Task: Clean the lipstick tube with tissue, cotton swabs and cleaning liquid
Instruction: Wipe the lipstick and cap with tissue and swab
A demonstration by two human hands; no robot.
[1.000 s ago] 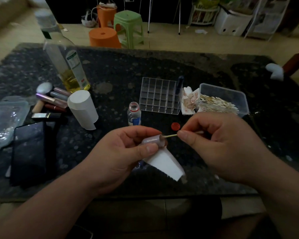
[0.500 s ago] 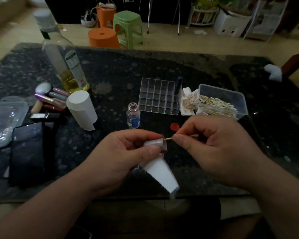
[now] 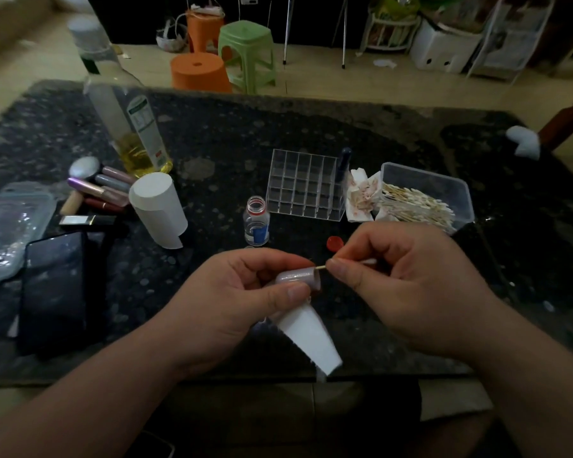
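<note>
Lipstick tube, pale lilac and cylindrical, sits clamped between thumb and fingers of your left hand above the near edge of the dark speckled stone table, with a folded white tissue hanging beneath it. Your right hand pinches the thin wooden cotton swab, its tip entering the tube's open end. Recommendation: keep the tube steady, roll the swab against the inner wall, and press lightly, since the stick would likely snap. The small clear uncapped liquid bottle stands near; mind your wrists.
</note>
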